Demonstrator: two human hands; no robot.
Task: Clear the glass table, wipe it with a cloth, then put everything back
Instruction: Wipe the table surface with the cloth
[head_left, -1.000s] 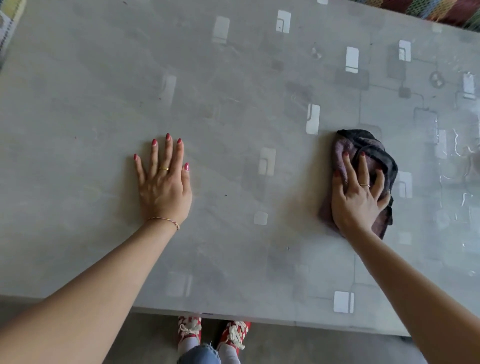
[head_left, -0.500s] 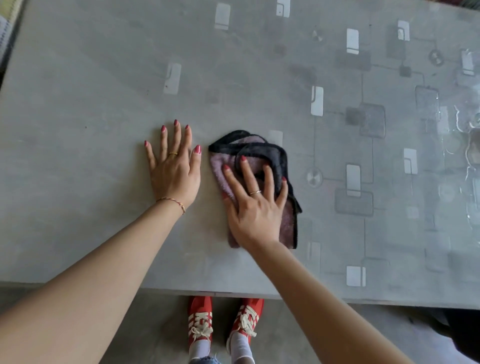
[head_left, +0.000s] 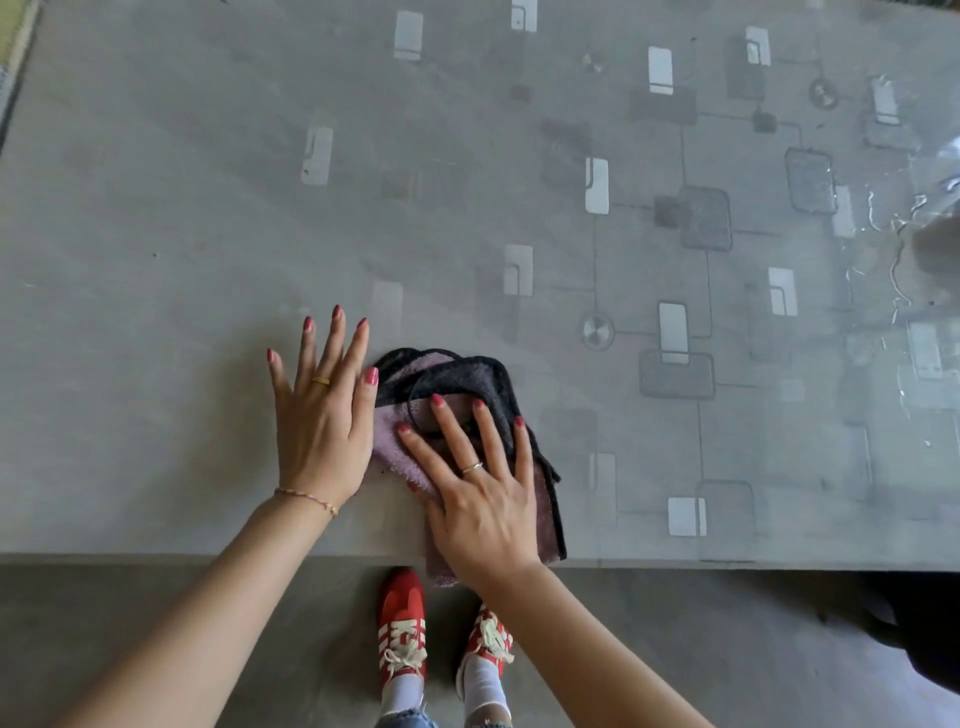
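— Two hands on my feed, one cloth, and that is the whole count on the desk (head_left: 156, 208) as far as I can make out.

— Where does the cloth sit?

— The cloth (head_left: 457, 379) lies bunched at the near edge of the desk, roughly in the middle of my view. It is pinkish-mauve with a dark charcoal fold and dark trim, and one corner hangs just over the edge.

— And the hands?

— The right hand (head_left: 483, 493) lies flat on the cloth, fingers straight and spread, pressing it down. The left hand (head_left: 322, 421) lies flat on the glass just beside it, fingers straight too, its thumb tip touching the cloth's left side. Neither is curled round anything. I count one ring on each hand and one thin bracelet (head_left: 306, 496) on the left wrist.

— Anything readable?

— No writing or brand that I can see. The surface shows a pattern of pale rectangles, darker rounded squares and thin lines. Far right there are wet streaks (head_left: 898, 249) on the glass.

— Below the desk?

— Two red shoes (head_left: 402, 623) with white stripes and laces, white socks, on a grey floor.
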